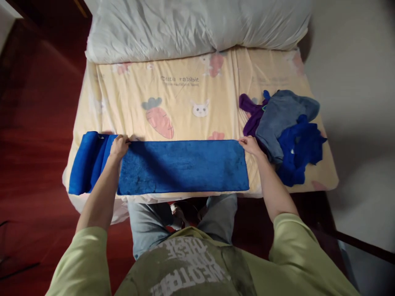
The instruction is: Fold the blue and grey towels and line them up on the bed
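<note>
Two far corners of the flat, rectangular blue cloth (185, 167) are finger-pinched by left hand (119, 146) and right hand (250, 145); even tension should be applied.

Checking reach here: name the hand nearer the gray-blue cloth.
Right. The right hand is just left of the gray-blue cloth; the left hand is farther left.
</note>
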Tool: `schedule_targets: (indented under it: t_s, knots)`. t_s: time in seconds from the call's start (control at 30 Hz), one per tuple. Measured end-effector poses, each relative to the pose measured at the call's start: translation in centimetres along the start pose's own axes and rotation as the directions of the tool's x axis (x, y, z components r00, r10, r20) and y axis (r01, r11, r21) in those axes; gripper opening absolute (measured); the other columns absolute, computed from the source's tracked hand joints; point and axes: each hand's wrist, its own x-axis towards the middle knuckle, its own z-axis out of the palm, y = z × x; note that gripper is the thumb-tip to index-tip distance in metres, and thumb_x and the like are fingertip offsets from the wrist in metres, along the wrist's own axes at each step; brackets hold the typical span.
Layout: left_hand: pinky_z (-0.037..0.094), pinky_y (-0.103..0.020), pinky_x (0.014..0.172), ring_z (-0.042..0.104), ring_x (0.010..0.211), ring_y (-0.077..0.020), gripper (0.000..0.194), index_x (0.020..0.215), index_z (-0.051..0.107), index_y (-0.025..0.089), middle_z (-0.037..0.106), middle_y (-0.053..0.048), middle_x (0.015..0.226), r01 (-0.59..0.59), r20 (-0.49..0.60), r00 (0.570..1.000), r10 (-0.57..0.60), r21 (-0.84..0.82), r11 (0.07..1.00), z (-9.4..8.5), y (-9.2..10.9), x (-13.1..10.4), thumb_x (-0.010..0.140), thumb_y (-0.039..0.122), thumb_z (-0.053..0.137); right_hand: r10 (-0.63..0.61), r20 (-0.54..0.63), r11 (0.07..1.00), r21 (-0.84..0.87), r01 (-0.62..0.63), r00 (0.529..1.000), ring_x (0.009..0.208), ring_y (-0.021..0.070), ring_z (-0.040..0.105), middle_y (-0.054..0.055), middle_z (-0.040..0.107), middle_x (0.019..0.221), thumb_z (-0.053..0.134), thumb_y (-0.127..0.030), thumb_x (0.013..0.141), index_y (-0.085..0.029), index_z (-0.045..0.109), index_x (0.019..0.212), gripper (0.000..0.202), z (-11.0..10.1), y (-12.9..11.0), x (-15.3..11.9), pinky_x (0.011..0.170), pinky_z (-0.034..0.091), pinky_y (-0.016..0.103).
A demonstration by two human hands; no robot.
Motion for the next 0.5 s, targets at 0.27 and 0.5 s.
schedule_targets:
  t_s: [0.27,0.5]
  knots:
    - [0.053,-0.036,0.094,0.066,0.094,-0.0260,0.023,0.090,0.076,0.015,0.072,-0.009,0.087,-0.066,0.127,0.990,0.063,0.022,0.998,-1.9,-1.3,1.7,0.079,0.030,0.061,0.261,0.257,0.837,0.421,-0.351,0.930,0.072,0.0160,0.067,0.008,0.077,0.091,0.079,-0.020,0.081,-0.014,0.074,0.097,0.018,-1.7,-0.8,0.0,0.067,0.057,0.027]
    - [0.052,-0.037,0.096,0.066,0.093,-0.0259,0.030,0.096,0.079,0.012,0.074,-0.011,0.093,-0.036,0.115,0.993,0.033,0.024,0.999,-3.1,-1.2,1.1,0.077,0.025,0.059,0.357,-0.048,0.824,0.486,-0.291,0.933,0.069,0.0198,0.068,0.006,0.073,0.074,0.084,-0.026,0.070,-0.014,0.074,0.083,0.021,0.0,0.6,0.3,0.072,0.060,0.034]
